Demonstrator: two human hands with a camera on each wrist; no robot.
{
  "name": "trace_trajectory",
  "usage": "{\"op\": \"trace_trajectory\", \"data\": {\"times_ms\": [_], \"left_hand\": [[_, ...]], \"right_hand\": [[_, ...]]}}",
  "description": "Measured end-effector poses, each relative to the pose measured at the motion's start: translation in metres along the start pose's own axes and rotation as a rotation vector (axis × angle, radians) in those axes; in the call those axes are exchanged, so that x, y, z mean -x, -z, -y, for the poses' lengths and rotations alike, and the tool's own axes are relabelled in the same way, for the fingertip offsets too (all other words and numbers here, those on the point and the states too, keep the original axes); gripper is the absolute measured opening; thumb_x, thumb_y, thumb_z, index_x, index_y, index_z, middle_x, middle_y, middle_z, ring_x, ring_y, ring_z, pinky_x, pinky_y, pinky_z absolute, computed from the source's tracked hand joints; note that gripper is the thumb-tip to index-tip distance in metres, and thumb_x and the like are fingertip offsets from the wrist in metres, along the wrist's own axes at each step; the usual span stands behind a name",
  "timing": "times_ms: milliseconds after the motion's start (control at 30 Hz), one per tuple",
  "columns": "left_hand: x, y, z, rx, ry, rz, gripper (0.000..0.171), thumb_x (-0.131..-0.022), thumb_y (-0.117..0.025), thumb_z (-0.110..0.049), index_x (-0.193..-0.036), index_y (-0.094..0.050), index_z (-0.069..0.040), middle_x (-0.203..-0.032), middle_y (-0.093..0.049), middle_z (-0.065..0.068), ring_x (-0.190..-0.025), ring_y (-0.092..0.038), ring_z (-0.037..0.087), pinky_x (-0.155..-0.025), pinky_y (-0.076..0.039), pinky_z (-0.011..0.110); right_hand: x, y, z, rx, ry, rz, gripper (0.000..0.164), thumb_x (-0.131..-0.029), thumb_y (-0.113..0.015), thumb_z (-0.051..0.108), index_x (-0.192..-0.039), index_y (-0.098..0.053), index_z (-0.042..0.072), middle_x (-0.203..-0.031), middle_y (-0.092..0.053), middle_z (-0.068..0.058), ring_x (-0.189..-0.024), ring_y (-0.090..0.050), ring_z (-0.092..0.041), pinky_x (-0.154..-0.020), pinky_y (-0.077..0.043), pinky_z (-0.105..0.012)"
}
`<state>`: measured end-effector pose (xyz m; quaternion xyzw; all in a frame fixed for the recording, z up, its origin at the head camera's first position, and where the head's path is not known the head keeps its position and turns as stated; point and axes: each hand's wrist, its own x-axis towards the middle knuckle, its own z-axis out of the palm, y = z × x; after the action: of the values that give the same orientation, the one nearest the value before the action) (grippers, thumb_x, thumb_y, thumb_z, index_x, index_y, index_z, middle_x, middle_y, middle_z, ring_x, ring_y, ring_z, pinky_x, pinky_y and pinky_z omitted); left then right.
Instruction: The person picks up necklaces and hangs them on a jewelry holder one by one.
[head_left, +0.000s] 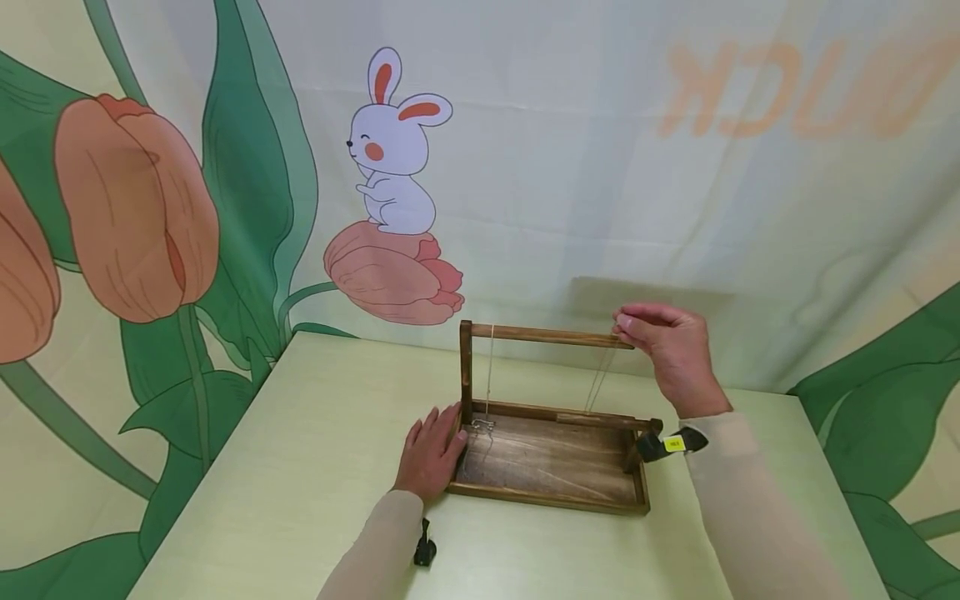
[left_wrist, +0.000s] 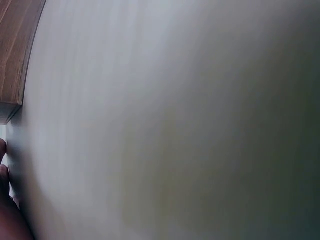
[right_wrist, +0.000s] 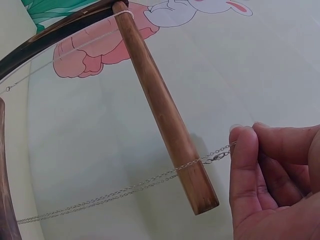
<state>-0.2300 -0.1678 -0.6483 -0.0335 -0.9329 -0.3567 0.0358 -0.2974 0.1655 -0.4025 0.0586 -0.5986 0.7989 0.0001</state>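
Observation:
A dark-stained wooden jewelry stand (head_left: 555, 502) has a shallow tray base and an upper bar (head_left: 547, 335) on a left post. My right hand (head_left: 675, 350) is at the bar's free right end, pinching a thin silver chain (right_wrist: 105, 196) between thumb and forefinger. In the right wrist view the chain loops across the bar, and its small clasp (right_wrist: 217, 157) sits near my fingertips. My left hand (head_left: 430, 457) rests against the tray's left side, fingers extended. Another thin necklace (head_left: 491, 367) hangs from the bar's left end, its lower part in the tray.
A lower wooden bar (head_left: 600, 419) runs along the tray's right back. The stand is on a pale green table (head_left: 330, 433). Behind it hangs a cloth backdrop (head_left: 540, 208) printed with tulips and a rabbit. Black wrist straps show on both sleeves.

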Motion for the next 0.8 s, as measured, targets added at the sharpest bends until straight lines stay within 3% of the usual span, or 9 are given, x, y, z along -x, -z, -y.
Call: {"op": "trace_trajectory", "data": {"times_ms": [633,800], "left_hand": [[-0.001,-0.0009,0.0026,0.005,-0.013,-0.007,0.057,-0.111,-0.044,-0.041,-0.164,-0.035,-0.022,-0.167,-0.042,0.005,-0.161,-0.027,0.034,-0.132,-0.012,0.056],[-0.0011,0.001,0.0006,0.002,-0.011,0.002,0.057,-0.111,-0.044,-0.041,-0.164,-0.034,-0.021,-0.167,-0.042,0.006,-0.161,-0.027,0.034,-0.132,-0.013,0.056]], "right_hand": [[0.0001,-0.0066,-0.0006,0.032,0.015,0.022,0.016,-0.092,-0.073,-0.007,-0.107,-0.077,-0.004,-0.093,-0.081,-0.002,-0.084,-0.08,-0.013,-0.083,-0.064,-0.026],[0.0001,-0.0077,-0.0016,0.04,0.017,0.033,0.015,-0.092,-0.073,-0.007,-0.104,-0.079,0.001,-0.094,-0.081,-0.002,-0.085,-0.08,-0.012,-0.084,-0.064,-0.027]]}}
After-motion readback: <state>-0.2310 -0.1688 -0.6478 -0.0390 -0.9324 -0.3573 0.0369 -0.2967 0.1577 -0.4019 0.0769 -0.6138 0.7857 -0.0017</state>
